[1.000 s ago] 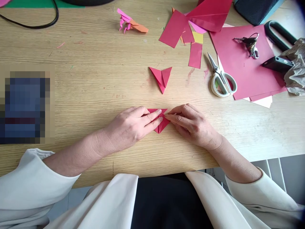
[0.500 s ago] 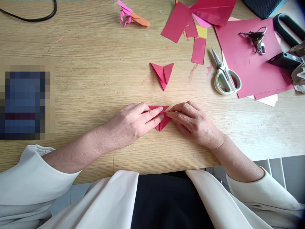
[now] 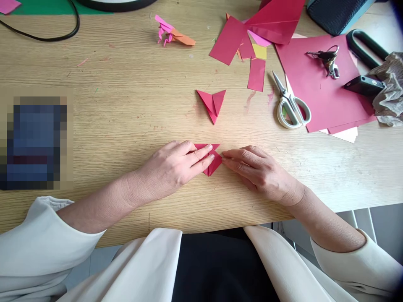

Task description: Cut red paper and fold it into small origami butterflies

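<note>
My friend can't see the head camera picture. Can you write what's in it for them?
A person's left hand presses a small folded red paper on a wooden table, the right hand at its right edge. Another folded red piece lies beyond, with white-handled scissors and red sheets off to the right.

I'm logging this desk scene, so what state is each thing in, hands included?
Near red paper: folded, partly covered
Left hand: resting on near red paper
Right hand: loosely curled at that paper's right edge; contact unclear
Far red piece: folded, lying loose
Scissors: closed, lying flat
Pink-and-orange figure: folded
Red sheets: flat, overlapping
Grey item: crumpled
</note>
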The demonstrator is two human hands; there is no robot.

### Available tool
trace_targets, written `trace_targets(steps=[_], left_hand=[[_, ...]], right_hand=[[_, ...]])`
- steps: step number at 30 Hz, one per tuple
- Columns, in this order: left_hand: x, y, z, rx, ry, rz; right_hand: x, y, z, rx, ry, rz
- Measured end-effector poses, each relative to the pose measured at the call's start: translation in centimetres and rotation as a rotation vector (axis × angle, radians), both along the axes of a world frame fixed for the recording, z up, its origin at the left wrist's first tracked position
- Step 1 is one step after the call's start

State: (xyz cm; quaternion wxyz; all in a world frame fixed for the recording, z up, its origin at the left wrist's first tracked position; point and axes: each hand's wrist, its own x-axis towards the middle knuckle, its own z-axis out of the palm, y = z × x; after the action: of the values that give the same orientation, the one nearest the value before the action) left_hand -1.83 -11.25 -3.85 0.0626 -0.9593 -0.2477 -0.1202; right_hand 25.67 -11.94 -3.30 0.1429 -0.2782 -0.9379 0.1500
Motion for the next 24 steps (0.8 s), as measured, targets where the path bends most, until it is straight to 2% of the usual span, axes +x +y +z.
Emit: trace_targets(steps=[5, 11, 17, 24], left_hand=[[0.0, 0.0, 0.4, -0.052, 0.022, 0.013], [0.1, 0.0, 0.7, -0.083, 0.056, 0.011], [0.2, 0.0, 0.2, -0.059, 0.023, 0.021], [0.3, -0.7, 0.4, -0.071, 0.013, 0.016]], right_hand=[[0.0, -0.1, 0.1, -0.002, 0.019, -0.002], [-0.8, 0.3, -0.6, 0.024, 0.088, -0.086], [-1.2, 0.5, -1.3, 0.106, 0.027, -0.035], [-1.2, 0.4, -1.2, 0.139, 0.008, -0.028]])
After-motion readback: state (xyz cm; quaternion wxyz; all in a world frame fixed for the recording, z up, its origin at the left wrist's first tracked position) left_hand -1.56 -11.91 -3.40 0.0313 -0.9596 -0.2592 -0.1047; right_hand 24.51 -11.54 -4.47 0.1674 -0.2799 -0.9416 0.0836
